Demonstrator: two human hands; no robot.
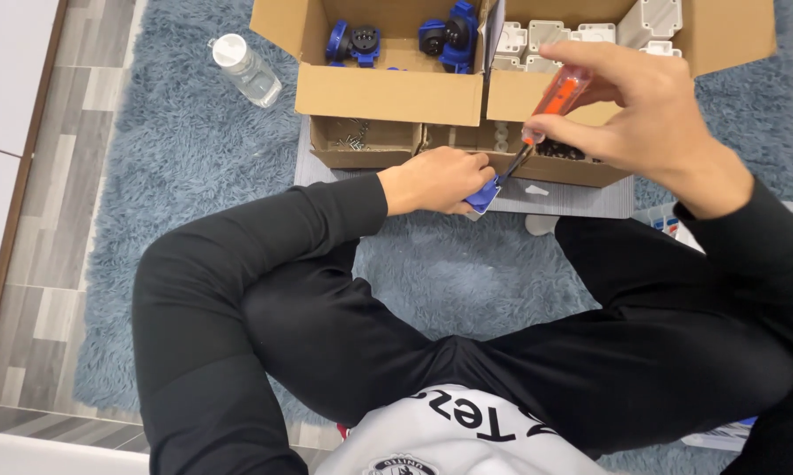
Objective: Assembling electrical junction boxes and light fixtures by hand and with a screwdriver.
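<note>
Grey shaggy rug (pixel 194 158), open cardboard boxes (pixel 388 88) of blue and white parts, right hand (pixel 652 114) fingers clamped on orange-handled screwdriver (pixel 550 110), tip at small blue plastic part (pixel 484 195), left hand (pixel 440 180) fingers closed around it, just before boxes.

Bright even light, soft shadows, sharp

Two hands, one orange-handled screwdriver (pixel 558 97), one clear plastic bottle (pixel 245 69), four cardboard boxes, one grey rug (pixel 185 149)
</note>
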